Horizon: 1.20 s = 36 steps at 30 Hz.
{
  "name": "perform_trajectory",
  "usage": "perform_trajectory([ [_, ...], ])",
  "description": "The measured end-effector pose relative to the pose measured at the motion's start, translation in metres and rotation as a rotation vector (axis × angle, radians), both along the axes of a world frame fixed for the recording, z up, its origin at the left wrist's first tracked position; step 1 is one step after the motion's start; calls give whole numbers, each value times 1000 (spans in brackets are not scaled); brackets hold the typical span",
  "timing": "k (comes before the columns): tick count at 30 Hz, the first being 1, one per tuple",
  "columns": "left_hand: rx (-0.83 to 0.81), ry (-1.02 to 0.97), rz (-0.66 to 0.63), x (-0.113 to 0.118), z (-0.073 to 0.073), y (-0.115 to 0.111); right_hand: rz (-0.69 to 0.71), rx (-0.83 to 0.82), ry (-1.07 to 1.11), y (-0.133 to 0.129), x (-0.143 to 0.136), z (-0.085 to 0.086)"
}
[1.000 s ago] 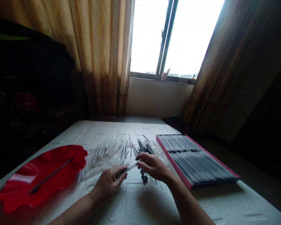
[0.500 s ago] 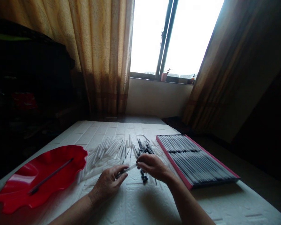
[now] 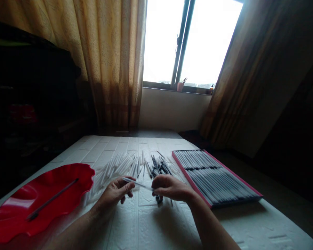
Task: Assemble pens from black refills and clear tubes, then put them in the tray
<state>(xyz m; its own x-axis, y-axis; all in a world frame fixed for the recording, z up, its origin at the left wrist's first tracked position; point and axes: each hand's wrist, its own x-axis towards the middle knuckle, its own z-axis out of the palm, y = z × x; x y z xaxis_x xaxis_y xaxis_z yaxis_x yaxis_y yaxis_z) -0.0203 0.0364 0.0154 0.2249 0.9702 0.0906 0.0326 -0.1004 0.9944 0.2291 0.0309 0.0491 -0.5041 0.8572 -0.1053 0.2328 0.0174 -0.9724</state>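
Between my hands, just above the table, runs a thin translucent pen barrel (image 3: 142,185). My left hand (image 3: 116,191) pinches one end between thumb and fingers. The fingers of my right hand (image 3: 170,187) close round the other end, hiding its tip. Beyond my left hand lies a spread of loose clear pen barrels (image 3: 118,163). Dark thin pen refills (image 3: 160,165) are heaped behind my right hand. Small black pen caps (image 3: 159,199) sit beneath that hand, partly covered by it.
At the left, a red wavy-edged plate (image 3: 67,205) holds one dark-tipped pen (image 3: 53,198). A pink-edged tray (image 3: 191,185) at the right contains two rows of pens (image 3: 221,184). White brick-patterned cover (image 3: 122,225) lies over the table; a window (image 3: 161,45) and curtains (image 3: 114,69) stand behind.
The pen barrel has turned, its left end now higher than its right. My left hand has shifted left and rolled, its thumb now on the near side. My right hand has dropped slightly.
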Motion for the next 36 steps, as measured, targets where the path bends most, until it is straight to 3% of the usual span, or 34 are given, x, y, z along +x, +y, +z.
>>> perform_trajectory([
  [8, -70, -119, -38, 10, 0, -10, 162, -30, -57, -8, -18, 3],
  [11, -109, -138, -57, 17, -5, -12, 201, 38, -121, -8, -17, 3],
  [13, -136, -137, -75, 20, -8, -11, 88, 148, -175, -5, -11, 1],
  [19, -152, -104, -142, 22, -4, -13, -483, 472, -345, 18, 26, -5],
  [22, -143, -82, -180, 21, 0, -15, -648, 537, -483, 24, 37, -9],
  [25, -126, -60, -198, 21, 2, -16, -667, 597, -596, 23, 32, -13],
  [29, -107, -38, -196, 21, 0, -15, -588, 694, -706, 20, 15, -17],
  [36, -67, -9, -192, 21, -2, -15, -516, 723, -838, 24, 4, -21],
])
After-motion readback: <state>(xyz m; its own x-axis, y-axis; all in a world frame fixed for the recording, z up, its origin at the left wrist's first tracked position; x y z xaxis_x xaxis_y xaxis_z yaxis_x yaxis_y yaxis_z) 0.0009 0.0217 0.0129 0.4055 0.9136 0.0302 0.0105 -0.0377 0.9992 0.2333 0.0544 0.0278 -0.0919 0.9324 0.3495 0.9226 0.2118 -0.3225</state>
